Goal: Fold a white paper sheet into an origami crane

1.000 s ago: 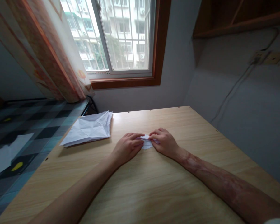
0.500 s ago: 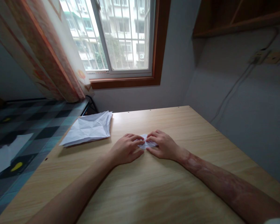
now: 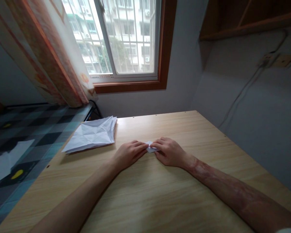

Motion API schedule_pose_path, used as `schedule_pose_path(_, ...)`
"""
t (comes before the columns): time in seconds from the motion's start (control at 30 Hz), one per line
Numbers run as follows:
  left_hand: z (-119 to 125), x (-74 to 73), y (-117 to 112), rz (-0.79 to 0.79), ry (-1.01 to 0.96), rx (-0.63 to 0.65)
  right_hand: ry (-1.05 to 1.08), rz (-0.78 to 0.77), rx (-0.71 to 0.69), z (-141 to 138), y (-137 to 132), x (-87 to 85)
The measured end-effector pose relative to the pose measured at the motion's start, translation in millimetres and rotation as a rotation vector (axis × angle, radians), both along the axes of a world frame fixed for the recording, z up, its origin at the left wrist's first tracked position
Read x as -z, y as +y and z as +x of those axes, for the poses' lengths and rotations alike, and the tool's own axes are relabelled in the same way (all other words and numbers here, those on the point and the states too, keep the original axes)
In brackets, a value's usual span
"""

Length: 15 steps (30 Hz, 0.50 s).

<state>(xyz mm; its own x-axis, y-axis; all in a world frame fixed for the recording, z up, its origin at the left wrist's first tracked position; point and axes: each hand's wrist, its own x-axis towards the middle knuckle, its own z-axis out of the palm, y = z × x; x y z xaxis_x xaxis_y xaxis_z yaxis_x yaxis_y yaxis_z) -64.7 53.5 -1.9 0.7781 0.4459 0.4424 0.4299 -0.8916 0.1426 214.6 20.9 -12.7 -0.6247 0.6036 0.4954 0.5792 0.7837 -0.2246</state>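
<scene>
A small folded piece of white paper (image 3: 150,149) lies on the wooden table between my two hands, mostly covered by my fingers. My left hand (image 3: 131,152) has its fingers pressed together on the paper's left side. On the right side, my right hand (image 3: 168,151) pinches the paper, its fingers curled over the top and the thumb lower down. The fingertips of both hands are close to each other near the paper's middle.
A stack of creased white paper sheets (image 3: 92,134) lies at the table's (image 3: 140,200) far left corner. Left of the table is a checked bed cover (image 3: 46,129) with loose white paper (image 3: 8,161) on it. Behind stand a window (image 3: 133,42) and a curtain (image 3: 50,51).
My left fingers and thumb have closed together on the paper. Less of the paper shows now, and a fold line runs across it. The right hand has shifted only slightly.
</scene>
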Motion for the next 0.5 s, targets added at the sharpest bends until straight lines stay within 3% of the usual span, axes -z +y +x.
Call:
schedule_pose_path(0.2,2.7,-3.1,0.1,-0.009,0.007,-0.016,0.14,-0.034,0.011,2.4,7.1,8.3)
schedule_pose_path(0.37,2.7,-4.1,-1.6,-0.017,-0.055,-0.018,0.375,-0.168,0.032,3.2,10.5,12.0)
schedule_pose_path(0.5,2.7,-0.7,-4.4,-0.27,-0.233,-0.057,0.56,-0.409,0.003,3.2,10.8,13.8)
